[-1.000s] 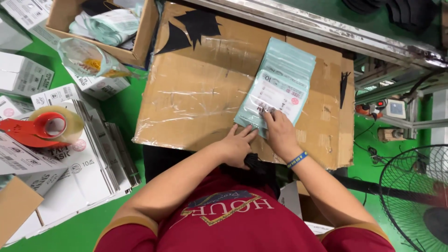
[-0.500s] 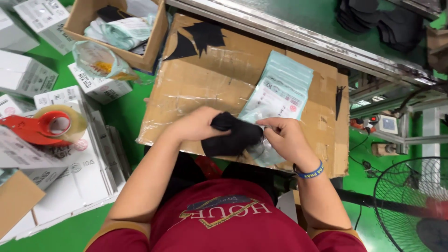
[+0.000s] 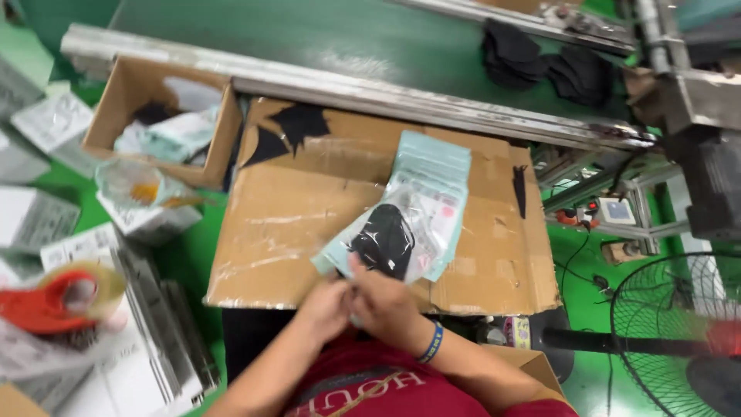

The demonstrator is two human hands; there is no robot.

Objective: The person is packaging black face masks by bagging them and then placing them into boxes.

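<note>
Both hands are meeting at the near edge of the cardboard (image 3: 309, 232). The left hand (image 3: 324, 309) and right hand (image 3: 386, 305) are pinching the near end of a clear bag (image 3: 386, 239) holding a black mask (image 3: 384, 241). The bag is extending from the fingers toward 1 o'clock, long axis likewise, overlapping a stack of pale pouches (image 3: 436, 177). A box (image 3: 131, 85) is sitting at 10 o'clock, a fan (image 3: 671, 332) at 3 o'clock.

From your hands (image 3: 363, 303), bare cardboard sheet (image 3: 285, 224) lies open toward 10 o'clock. The pouch stack (image 3: 432, 185) blocks 1 o'clock; the open box (image 3: 158, 123) stands at 10, the metal rail (image 3: 370, 93) bars 12, and the tape dispenser (image 3: 58, 301) crowds 9.
</note>
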